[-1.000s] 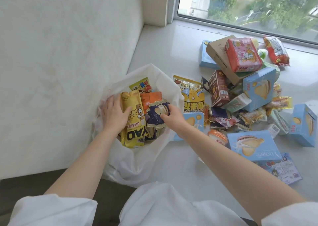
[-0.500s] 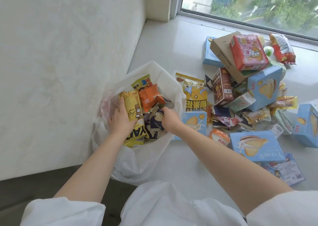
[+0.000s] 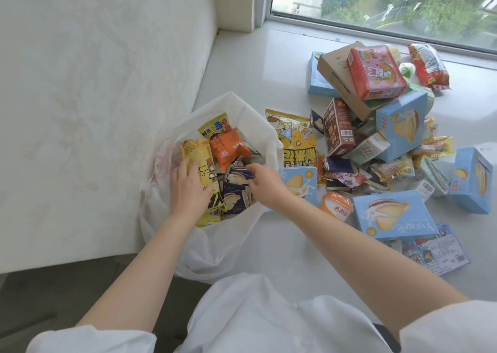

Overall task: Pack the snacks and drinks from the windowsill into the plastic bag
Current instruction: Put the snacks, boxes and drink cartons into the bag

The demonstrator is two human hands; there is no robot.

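The bag (image 3: 215, 248) sits open at the windowsill's (image 3: 242, 65) left end, by the wall. The left hand (image 3: 188, 188) now lies flatter on the yellow packet (image 3: 197, 159), fingers spread, having slid down it. The right hand (image 3: 265, 182) has lifted from the dark wrappers (image 3: 236, 188), fingers loosely extended, holding nothing. The remaining snack pile (image 3: 376, 137) lies unchanged to the right.

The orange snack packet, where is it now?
In the head view, the orange snack packet lies inside the plastic bag, beyond both hands, beside the tall yellow packet.
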